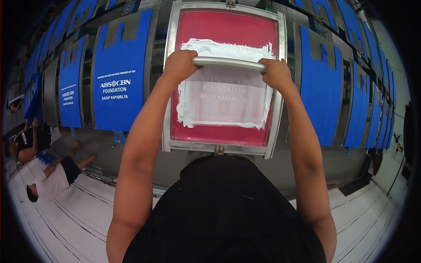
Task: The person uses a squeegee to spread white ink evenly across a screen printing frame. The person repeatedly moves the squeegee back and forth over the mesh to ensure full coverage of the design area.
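Note:
Both my hands grip a squeegee [230, 64] with a silvery bar, laid crosswise over a screen printing frame [169, 105]. My left hand [180, 66] is closed around its left end, my right hand [276, 73] around its right end. The frame has metal edges and a red mesh border [206, 136]. White ink [210, 47] lies thick in a band beyond the squeegee and in ragged streaks down both sides and along the near edge. Pale lettering shows through the lighter middle of the mesh. What lies under the frame is mostly hidden.
Blue bag-shaped fabric pieces lie on boards to either side; one at left [118, 74] bears white print, one at right [322, 87] shows none. Two people are at far left, one in white [55, 177], another in black [28, 140]. A pale lined floor [83, 219] runs behind me.

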Demonstrator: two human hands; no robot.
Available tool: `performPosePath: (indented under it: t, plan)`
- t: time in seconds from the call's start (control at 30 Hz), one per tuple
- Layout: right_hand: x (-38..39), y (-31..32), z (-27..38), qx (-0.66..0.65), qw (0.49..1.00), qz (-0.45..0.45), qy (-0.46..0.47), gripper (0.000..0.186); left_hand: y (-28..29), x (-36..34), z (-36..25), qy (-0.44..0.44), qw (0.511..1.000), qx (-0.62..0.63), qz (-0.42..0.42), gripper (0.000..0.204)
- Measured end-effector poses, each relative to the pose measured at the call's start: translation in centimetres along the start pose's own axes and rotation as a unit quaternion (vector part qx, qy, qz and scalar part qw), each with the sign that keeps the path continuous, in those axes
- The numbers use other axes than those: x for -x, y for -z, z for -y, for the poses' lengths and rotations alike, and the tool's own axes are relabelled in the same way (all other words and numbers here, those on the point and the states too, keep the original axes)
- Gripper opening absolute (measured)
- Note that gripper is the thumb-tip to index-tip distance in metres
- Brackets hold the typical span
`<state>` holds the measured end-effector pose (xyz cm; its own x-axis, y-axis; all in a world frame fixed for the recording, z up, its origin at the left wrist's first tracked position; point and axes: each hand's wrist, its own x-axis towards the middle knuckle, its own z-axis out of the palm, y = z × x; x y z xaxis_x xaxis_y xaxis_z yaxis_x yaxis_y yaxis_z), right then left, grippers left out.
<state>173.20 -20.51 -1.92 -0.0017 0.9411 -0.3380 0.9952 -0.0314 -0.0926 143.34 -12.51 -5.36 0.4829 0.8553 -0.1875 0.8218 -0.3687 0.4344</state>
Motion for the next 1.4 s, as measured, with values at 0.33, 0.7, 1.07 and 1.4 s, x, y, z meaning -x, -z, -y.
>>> performPosePath:
  t: [0.33,0.7,1.07,1.4]
  plan:
    - [14.0,-8.4,1.9,-0.007,0.998,-0.056,0.025,0.040,-7.5,14.1,-0.6,-0.083,0.993,0.033,-0.082,0.022]
    - [10.7,-2.2,2.8,0.019,0.995,0.098,-0.005,0.043,-2.3,10.5,-0.3,-0.048,0.998,0.008,0.029,0.019]
    - [-0.4,-0.5,-0.2,0.041,0.999,-0.021,-0.007,0.034,-1.5,-0.9,0.5,-0.027,0.998,-0.007,-0.053,0.027]
    - [-7.1,6.9,-1.8,0.003,0.999,0.020,0.031,0.048,-0.9,11.8,-2.6,0.054,0.976,0.125,-0.167,0.036]
